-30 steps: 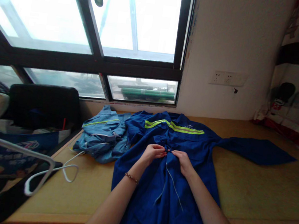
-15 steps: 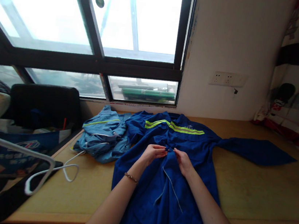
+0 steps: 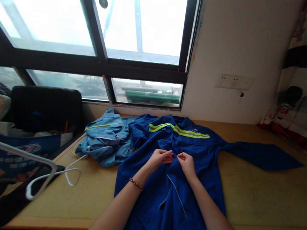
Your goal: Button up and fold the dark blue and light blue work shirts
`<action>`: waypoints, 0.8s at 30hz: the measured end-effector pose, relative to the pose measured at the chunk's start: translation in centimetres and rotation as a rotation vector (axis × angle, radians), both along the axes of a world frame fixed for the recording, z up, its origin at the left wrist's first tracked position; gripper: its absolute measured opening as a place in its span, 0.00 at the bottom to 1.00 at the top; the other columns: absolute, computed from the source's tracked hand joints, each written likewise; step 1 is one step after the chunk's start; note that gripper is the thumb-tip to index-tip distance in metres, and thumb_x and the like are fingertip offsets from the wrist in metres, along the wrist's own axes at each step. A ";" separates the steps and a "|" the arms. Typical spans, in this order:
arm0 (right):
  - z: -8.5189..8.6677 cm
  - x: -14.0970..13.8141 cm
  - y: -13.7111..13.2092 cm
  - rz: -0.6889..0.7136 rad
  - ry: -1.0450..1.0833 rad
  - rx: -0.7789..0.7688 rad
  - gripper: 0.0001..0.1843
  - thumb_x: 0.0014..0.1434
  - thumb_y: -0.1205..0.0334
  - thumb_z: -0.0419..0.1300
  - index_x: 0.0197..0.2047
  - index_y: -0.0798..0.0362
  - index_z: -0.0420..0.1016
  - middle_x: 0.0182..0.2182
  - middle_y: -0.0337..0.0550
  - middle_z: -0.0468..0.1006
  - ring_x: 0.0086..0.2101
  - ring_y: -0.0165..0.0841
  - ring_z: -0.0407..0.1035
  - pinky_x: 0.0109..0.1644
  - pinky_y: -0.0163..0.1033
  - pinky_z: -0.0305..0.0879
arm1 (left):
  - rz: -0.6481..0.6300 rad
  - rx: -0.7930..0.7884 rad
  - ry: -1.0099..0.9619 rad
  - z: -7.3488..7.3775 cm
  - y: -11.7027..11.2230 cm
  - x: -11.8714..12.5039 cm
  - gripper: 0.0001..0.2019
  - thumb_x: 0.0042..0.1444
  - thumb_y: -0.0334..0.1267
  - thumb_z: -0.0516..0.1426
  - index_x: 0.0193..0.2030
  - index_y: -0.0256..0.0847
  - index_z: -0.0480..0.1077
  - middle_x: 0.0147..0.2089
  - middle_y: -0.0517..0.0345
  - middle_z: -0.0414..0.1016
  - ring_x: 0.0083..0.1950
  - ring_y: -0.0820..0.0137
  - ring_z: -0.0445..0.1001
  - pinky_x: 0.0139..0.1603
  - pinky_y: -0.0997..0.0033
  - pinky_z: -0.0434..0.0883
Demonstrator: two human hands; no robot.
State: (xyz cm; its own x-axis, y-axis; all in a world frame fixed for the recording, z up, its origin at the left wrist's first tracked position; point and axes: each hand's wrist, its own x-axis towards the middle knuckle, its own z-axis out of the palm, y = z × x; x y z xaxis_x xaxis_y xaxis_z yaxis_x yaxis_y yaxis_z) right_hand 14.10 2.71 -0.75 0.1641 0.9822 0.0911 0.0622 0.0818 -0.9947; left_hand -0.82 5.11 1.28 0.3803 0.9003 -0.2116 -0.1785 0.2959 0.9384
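Observation:
A dark blue long-sleeved work garment (image 3: 143, 189) lies face up on the table and hangs over its front edge. A yellow-green and grey reflective band (image 3: 192, 134) crosses its chest. My left hand (image 3: 160, 158) pinches the garment's front opening near the middle, thumb and fingers together. Close beside it on the right, my right hand (image 3: 186, 164) pinches the opposite front edge. Whatever small fastening lies between the fingertips is too small to make out. Below the hands the front parts, showing two thin pale edges.
A folded lighter blue garment (image 3: 105, 139) lies left of the dark one on the wooden table (image 3: 267, 198). A white cable (image 3: 70, 174) loops at the table's left edge. Farther left are a black chair (image 3: 47, 105) and a printed bag (image 3: 24, 151). A window and wall stand behind.
My right fingers have curled in and moved slightly left, closer to my left fingertips. My left hand has shifted a little to the right. The garment lies almost unchanged.

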 end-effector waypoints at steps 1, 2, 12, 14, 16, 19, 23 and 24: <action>0.0 -0.1 -0.1 0.001 -0.058 0.030 0.09 0.43 0.58 0.61 0.22 0.55 0.70 0.19 0.41 0.75 0.21 0.33 0.68 0.24 0.34 0.60 | 0.011 0.004 0.025 0.1 -0.1 0.1 0.19 0.41 0.47 0.62 0.31 0.29 0.72 0.29 0.46 0.75 0.30 0.69 0.74 0.34 0.72 0.72; -0.1 -0.2 -0.3 0.002 -0.120 0.060 0.09 0.45 0.58 0.59 0.23 0.55 0.69 0.19 0.42 0.75 0.22 0.33 0.69 0.25 0.34 0.60 | 0.022 0.013 0.048 0.2 -0.2 0.1 0.19 0.40 0.47 0.62 0.30 0.29 0.72 0.28 0.47 0.75 0.29 0.70 0.74 0.33 0.72 0.72; -0.2 -1.2 -1.5 -0.085 -0.769 0.256 0.06 0.52 0.64 0.52 0.25 0.52 0.66 0.17 0.37 0.70 0.21 0.30 0.66 0.27 0.32 0.55 | 0.151 0.138 0.196 -1.2 -0.1 1.1 0.11 0.36 0.37 0.63 0.21 0.32 0.68 0.18 0.59 0.67 0.19 0.78 0.64 0.21 0.78 0.62; -0.1 -1.3 -1.6 -0.092 -0.786 0.261 0.04 0.52 0.64 0.53 0.26 0.52 0.66 0.17 0.36 0.70 0.21 0.29 0.66 0.27 0.32 0.54 | 0.166 0.111 0.160 -1.5 0.0 1.3 0.09 0.36 0.36 0.62 0.21 0.32 0.68 0.17 0.60 0.66 0.19 0.78 0.64 0.20 0.79 0.61; 0.0 -1.4 -1.5 -0.102 -0.738 0.261 0.03 0.51 0.64 0.53 0.28 0.52 0.67 0.16 0.35 0.68 0.20 0.29 0.64 0.27 0.32 0.54 | 0.166 0.081 0.095 -1.6 0.0 1.3 0.09 0.37 0.35 0.62 0.22 0.32 0.68 0.18 0.59 0.66 0.20 0.78 0.64 0.21 0.79 0.60; 0.1 -1.3 -1.3 -0.094 -0.584 0.260 0.03 0.50 0.63 0.54 0.30 0.52 0.67 0.16 0.33 0.65 0.19 0.27 0.62 0.26 0.32 0.55 | 0.150 0.007 -0.047 -1.6 0.0 1.1 0.09 0.38 0.35 0.63 0.24 0.33 0.67 0.19 0.60 0.66 0.20 0.79 0.65 0.21 0.80 0.60; 0.1 -0.9 -0.8 -0.036 -0.313 0.209 0.07 0.50 0.60 0.55 0.32 0.53 0.69 0.16 0.33 0.63 0.18 0.26 0.58 0.23 0.31 0.52 | 0.133 -0.113 -0.194 -1.6 0.3 0.8 0.10 0.38 0.33 0.64 0.25 0.33 0.66 0.19 0.60 0.66 0.20 0.78 0.66 0.23 0.79 0.63; 0.1 -0.8 -0.6 -0.024 -0.252 0.192 0.08 0.49 0.59 0.56 0.33 0.54 0.70 0.16 0.33 0.63 0.18 0.26 0.57 0.22 0.31 0.52 | 0.128 -0.134 -0.213 -1.6 0.3 0.7 0.11 0.38 0.33 0.64 0.26 0.33 0.66 0.20 0.59 0.67 0.21 0.77 0.67 0.25 0.78 0.64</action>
State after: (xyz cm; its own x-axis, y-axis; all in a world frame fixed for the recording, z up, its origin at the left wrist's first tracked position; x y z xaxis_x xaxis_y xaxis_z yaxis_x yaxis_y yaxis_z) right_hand 13.28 2.09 -0.69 0.1359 0.9392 0.3154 0.3094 0.2622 -0.9141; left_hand -0.15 5.46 -0.35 0.3143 0.9133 -0.2589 -0.4116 0.3769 0.8298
